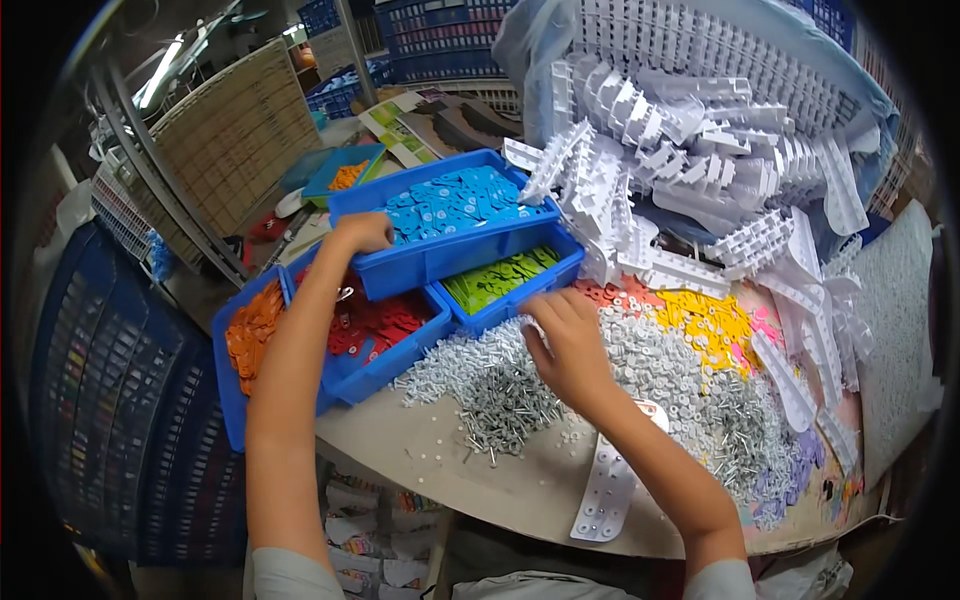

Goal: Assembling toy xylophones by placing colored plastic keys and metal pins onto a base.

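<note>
My left hand [368,233] is at the left end of a blue tray [455,248] heaped with light-blue flat plastic pieces [455,203]. Its fingers curl in over the rim, and what they close on is hidden. My right hand [568,335] hangs over a heap of small white plastic parts [490,350], close to a blue bin of green pieces [495,283]. Its fingers bend loosely, the thumb is apart from them, and nothing shows between. Beneath my right forearm lies a white plastic strip [606,490] with round studs, at the table's near edge.
Blue bins hold red pieces [375,325] and orange pieces [257,330] at the left. A dark heap of metal pins [508,400] lies mid-table. Yellow pieces [705,325] lie farther right. White moulded strips [690,140] spill from a large lined basket [700,50]. Blue crates [110,400] stand left.
</note>
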`<move>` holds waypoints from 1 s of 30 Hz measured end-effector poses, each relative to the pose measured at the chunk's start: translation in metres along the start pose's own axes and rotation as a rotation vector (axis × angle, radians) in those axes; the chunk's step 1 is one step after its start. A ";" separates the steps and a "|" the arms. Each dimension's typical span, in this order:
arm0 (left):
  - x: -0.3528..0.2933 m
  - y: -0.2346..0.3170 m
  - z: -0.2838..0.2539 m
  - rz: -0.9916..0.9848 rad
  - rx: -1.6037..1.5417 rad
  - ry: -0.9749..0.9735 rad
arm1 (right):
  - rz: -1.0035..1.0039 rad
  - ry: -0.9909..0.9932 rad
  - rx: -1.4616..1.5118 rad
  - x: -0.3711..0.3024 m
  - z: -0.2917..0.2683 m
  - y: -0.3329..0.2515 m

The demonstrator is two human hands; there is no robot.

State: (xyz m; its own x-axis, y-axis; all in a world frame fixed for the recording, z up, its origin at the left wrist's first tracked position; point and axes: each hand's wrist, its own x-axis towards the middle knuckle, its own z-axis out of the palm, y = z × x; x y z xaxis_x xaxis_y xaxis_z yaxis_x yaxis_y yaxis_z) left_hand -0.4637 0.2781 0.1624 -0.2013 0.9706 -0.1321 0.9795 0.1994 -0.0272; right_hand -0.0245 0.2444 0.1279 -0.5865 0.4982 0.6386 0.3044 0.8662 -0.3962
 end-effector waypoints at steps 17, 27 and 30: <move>-0.018 0.045 -0.011 -0.004 -0.382 0.429 | 0.451 -0.724 -0.117 0.117 0.184 0.069; -0.015 0.043 0.003 -0.093 -0.434 0.812 | 0.259 -0.389 -0.070 0.081 0.061 0.061; -0.021 0.034 -0.002 0.001 -0.676 0.903 | 0.359 -0.287 0.431 0.027 -0.013 0.057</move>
State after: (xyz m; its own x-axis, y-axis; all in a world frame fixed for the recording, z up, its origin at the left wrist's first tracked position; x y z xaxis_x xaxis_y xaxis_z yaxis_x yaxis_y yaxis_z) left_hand -0.4257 0.2646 0.1659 -0.3958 0.6579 0.6407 0.8337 -0.0352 0.5511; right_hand -0.0138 0.3075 0.1314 -0.7001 0.6732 0.2380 0.2246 0.5241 -0.8215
